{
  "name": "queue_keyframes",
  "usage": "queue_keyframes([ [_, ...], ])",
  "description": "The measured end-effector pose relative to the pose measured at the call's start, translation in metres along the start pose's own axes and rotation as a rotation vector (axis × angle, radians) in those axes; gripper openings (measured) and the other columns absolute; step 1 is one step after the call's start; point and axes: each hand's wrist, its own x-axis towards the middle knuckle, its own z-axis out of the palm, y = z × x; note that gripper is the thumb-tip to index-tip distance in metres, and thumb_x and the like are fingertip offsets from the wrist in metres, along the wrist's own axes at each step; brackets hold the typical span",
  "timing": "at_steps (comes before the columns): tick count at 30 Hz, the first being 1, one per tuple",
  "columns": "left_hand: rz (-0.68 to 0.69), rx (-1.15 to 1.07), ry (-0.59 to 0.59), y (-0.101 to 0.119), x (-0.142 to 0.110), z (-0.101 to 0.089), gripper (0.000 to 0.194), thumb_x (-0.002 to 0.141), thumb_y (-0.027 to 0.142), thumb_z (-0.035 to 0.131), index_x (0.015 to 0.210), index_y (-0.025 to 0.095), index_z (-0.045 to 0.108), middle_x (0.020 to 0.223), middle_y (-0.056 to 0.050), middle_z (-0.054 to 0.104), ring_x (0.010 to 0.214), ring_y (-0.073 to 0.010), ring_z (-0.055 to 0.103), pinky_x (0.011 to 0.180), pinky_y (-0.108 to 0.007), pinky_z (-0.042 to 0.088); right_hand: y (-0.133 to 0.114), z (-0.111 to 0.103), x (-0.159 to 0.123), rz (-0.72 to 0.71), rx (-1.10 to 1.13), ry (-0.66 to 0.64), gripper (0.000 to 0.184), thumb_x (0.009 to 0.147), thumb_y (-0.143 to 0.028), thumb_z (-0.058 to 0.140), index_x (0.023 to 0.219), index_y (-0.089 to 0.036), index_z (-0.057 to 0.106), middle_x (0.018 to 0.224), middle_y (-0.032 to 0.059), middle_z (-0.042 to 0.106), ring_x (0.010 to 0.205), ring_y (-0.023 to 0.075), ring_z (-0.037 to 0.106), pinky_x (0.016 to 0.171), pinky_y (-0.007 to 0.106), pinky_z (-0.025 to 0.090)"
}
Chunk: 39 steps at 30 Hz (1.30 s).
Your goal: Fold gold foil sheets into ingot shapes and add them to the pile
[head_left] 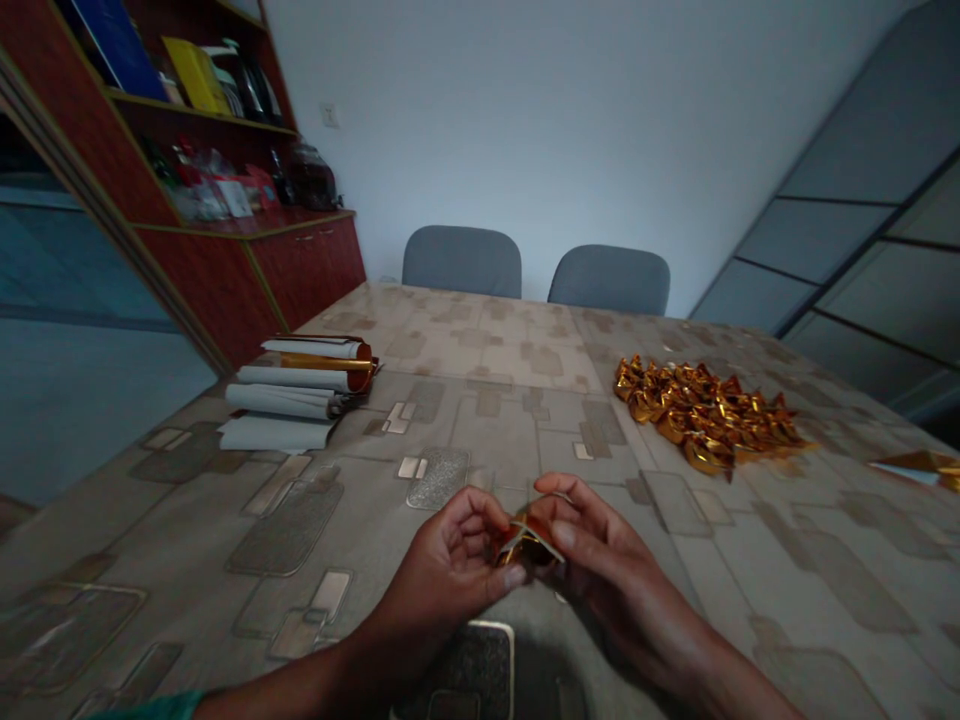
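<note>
Glossy patterned tablecloth [480, 430]; left fingers [472, 505] and right fingers [577, 503] pinching creased gold foil [527, 542]; twisted foil pile [705, 415] beyond.

Patterned beige surface [480, 340]; two grey chairs [461, 262] side by side just beyond its far edge, before a pale wall [570, 120]. At left, a red-brown wooden cabinet [307, 270] with shelves of books [112, 45], bottles [281, 178] and packets [232, 195]. At right, grey paneled sliding doors [847, 250].

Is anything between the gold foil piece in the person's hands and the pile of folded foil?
Nothing visible: only the patterned tabletop lies between the foil piece, held by the left hand and right hand, and the pile.
</note>
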Motion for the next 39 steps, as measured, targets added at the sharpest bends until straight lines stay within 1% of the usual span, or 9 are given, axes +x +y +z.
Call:
queue_keyframes([
  [5,-0.055,-0.066,-0.05,-0.001,-0.003,0.001,0.042,0.069,0.028,0.089,0.088,0.019,0.053,0.089,-0.002,0.07,0.082,-0.0147,0.068,0.073,-0.024,0.049,-0.003,-0.002,0.002,0.086,0.112,0.041,0.036,0.081,-0.034,0.082,0.109,-0.018,0.064,0.085,0.0007,0.066,0.07,0.012,0.061,0.069,0.026,0.051],
  [11,-0.063,-0.152,0.095,0.003,-0.003,0.004,0.043,0.067,0.03,0.09,0.085,0.02,0.052,0.083,0.003,0.067,0.069,-0.0091,0.063,0.066,-0.021,0.05,-0.003,-0.002,0.002,0.215,0.129,-0.078,0.027,0.078,-0.03,0.084,0.093,-0.011,0.071,0.083,0.0042,0.066,0.07,0.0117,0.06,0.07,0.025,0.053],
  [15,-0.066,-0.155,-0.001,0.0,-0.004,0.005,0.039,0.069,0.028,0.09,0.084,0.019,0.055,0.079,0.001,0.068,0.066,-0.0085,0.061,0.064,-0.019,0.048,0.0,-0.004,0.001,0.266,0.119,-0.097,0.034,0.075,-0.035,0.088,0.094,-0.013,0.07,0.077,0.0002,0.063,0.059,0.0061,0.054,0.056,0.016,0.044],
  [17,-0.095,-0.196,-0.094,0.002,-0.007,0.005,0.039,0.068,0.025,0.091,0.084,0.019,0.056,0.077,0.001,0.068,0.065,-0.0087,0.061,0.063,-0.019,0.047,0.0,-0.006,0.001,0.282,0.135,-0.106,0.034,0.076,-0.038,0.087,0.088,-0.014,0.067,0.067,-0.0042,0.056,0.052,0.0037,0.046,0.049,0.014,0.036],
  [19,-0.165,-0.27,-0.169,0.005,-0.009,0.006,0.038,0.07,0.033,0.09,0.087,0.019,0.058,0.079,0.001,0.068,0.066,-0.0101,0.061,0.063,-0.021,0.048,-0.001,-0.008,0.001,0.298,0.149,-0.125,0.034,0.078,-0.039,0.086,0.083,-0.014,0.063,0.06,-0.0075,0.048,0.047,0.0023,0.035,0.045,0.013,0.029],
  [22,-0.285,-0.368,-0.174,0.011,-0.011,0.007,0.036,0.079,0.046,0.081,0.089,0.018,0.062,0.08,0.0,0.064,0.067,-0.0088,0.058,0.061,-0.018,0.046,-0.002,-0.009,0.001,0.333,0.156,-0.195,0.033,0.08,-0.038,0.084,0.084,-0.014,0.061,0.058,-0.0094,0.043,0.045,0.0023,0.025,0.041,0.013,0.025],
  [27,-0.369,-0.445,-0.18,0.012,-0.01,0.005,0.026,0.082,0.034,0.081,0.094,0.017,0.067,0.075,0.003,0.059,0.058,-0.003,0.049,0.051,-0.011,0.032,0.003,-0.01,0.0,0.34,0.14,-0.217,0.025,0.087,-0.036,0.076,0.084,-0.015,0.061,0.051,-0.0114,0.041,0.039,0.0031,0.019,0.034,0.013,0.023],
  [33,-0.353,-0.45,-0.164,0.007,-0.009,0.003,0.018,0.088,0.028,0.075,0.098,0.015,0.068,0.085,-0.002,0.063,0.074,-0.0079,0.059,0.065,-0.015,0.042,0.01,-0.01,-0.001,0.323,0.152,-0.239,0.022,0.095,-0.036,0.065,0.094,-0.013,0.067,0.039,-0.0131,0.039,0.03,0.0039,0.018,0.03,0.014,0.024],
  [39,-0.346,-0.432,-0.13,0.005,-0.008,0.001,0.016,0.089,0.023,0.071,0.101,0.015,0.065,0.086,-0.002,0.065,0.072,-0.0081,0.062,0.063,-0.016,0.046,0.016,-0.012,-0.001,0.321,0.184,-0.201,0.027,0.096,-0.036,0.064,0.078,-0.016,0.063,0.039,-0.012,0.039,0.031,0.0039,0.021,0.032,0.014,0.023],
])
